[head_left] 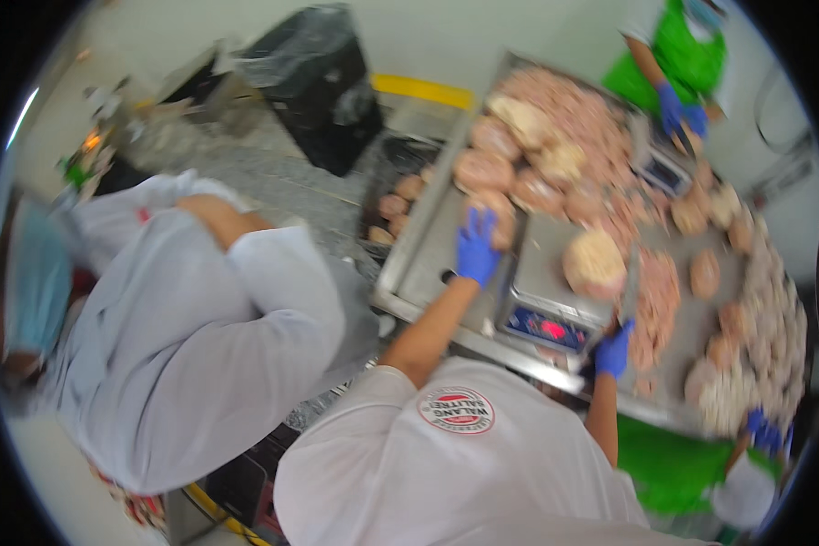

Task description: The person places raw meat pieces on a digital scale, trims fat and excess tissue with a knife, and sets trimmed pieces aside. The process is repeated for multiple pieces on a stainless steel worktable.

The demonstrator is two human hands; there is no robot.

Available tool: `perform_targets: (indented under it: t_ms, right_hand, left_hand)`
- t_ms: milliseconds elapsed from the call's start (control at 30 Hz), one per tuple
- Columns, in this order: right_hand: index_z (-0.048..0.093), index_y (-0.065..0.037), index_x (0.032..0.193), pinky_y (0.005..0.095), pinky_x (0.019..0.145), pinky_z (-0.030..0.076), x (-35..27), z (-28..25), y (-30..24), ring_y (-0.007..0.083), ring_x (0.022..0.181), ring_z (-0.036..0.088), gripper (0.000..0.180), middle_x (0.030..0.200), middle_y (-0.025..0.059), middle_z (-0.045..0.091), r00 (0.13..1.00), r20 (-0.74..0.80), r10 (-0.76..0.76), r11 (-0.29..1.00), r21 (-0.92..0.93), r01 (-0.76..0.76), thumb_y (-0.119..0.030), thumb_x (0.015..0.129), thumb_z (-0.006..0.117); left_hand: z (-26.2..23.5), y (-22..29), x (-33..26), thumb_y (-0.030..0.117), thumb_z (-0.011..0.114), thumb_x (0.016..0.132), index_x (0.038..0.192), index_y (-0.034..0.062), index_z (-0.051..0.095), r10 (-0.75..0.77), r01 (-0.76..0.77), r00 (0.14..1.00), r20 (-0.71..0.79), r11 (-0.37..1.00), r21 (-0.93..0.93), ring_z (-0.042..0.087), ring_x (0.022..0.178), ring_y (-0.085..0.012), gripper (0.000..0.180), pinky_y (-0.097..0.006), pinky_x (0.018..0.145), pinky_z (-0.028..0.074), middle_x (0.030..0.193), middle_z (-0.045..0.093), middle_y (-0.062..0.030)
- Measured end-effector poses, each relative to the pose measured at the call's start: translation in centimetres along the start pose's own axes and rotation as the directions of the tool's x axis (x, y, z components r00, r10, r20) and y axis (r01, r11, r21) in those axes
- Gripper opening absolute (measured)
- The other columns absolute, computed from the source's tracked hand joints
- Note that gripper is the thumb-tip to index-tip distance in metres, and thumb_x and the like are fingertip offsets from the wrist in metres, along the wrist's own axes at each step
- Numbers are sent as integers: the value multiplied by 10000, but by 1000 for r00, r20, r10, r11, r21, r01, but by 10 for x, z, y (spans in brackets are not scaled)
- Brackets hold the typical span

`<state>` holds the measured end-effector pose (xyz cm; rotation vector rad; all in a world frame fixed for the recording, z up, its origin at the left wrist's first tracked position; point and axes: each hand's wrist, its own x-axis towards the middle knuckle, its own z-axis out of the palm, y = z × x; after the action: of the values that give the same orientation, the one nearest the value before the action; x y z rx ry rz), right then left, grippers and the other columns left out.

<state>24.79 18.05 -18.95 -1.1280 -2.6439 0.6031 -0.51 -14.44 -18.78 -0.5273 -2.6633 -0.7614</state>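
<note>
My left hand (pixel 478 244), in a blue glove, rests with fingers spread on the near side of a plastic-wrapped bundle of pink raw meat (pixel 500 218). In my right hand (pixel 613 351), also gloved, is a knife (pixel 631 284), its blade pointing away from me beside the scale. The scale (pixel 530 278) has a steel platform and a lit red display. On its right side sits a rounded pale bag of meat (pixel 594 262). Several more wrapped bundles (pixel 484 171) lie beyond my left hand. Loose meat strips (pixel 657 305) are heaped right of the knife.
The steel table (pixel 409 273) has a raised rim. Left of it are a dark crate (pixel 373 200) with bundles and a black lined bin (pixel 314 91). A person in white (pixel 200 337) is close on my left. Green-aproned co-workers (pixel 669 68) work beside another scale (pixel 662 171) and at lower right.
</note>
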Motion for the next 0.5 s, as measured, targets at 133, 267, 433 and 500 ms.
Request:
perform_targets:
  t_ms: [133, 267, 433, 500]
  right_hand:
    - [152, -75, 1568, 480, 1075, 387, -4, -15, -26, 413, 1340, 452, 712, 1517, 248, 389, 986, 143, 85, 996, -14, -84, -275, 980, 500]
    - [113, -92, 1572, 515, 994, 433, -13, -15, -4, 474, 1166, 525, 856, 1296, 305, 524, 988, -130, -82, 990, -125, 66, -230, 901, 626]
    - [433, -50, 1440, 474, 985, 421, 21, -54, -24, 383, 1131, 512, 628, 1209, 231, 537, 895, -388, -220, 968, 29, 250, -267, 903, 675]
    - [535, -38, 1350, 425, 954, 448, 41, -67, -32, 318, 1098, 540, 506, 1186, 196, 547, 905, -399, -145, 927, 265, 265, -274, 923, 668]
  left_hand:
    - [-3, -33, -34, 253, 759, 768, 1467, 11, 324, -309, 278, 948, -69, 916, -288, 319, 1369, -465, 859, -530, 1133, 271, 1467, 337, -306]
    - [-34, 28, -20, 135, 750, 776, 1360, 27, 451, -295, 226, 951, -89, 864, -451, 419, 1242, -410, 665, -495, 1066, 333, 1319, 439, -247]
    - [-61, 94, 13, 60, 724, 798, 1220, 35, 591, -219, 112, 974, -61, 696, -710, 530, 1044, -273, 443, -357, 919, 459, 1155, 504, -143]
    - [-68, 101, 20, 89, 728, 819, 1231, 44, 594, -194, 148, 981, 23, 664, -733, 550, 1009, -229, 435, -330, 872, 480, 1146, 533, -119]
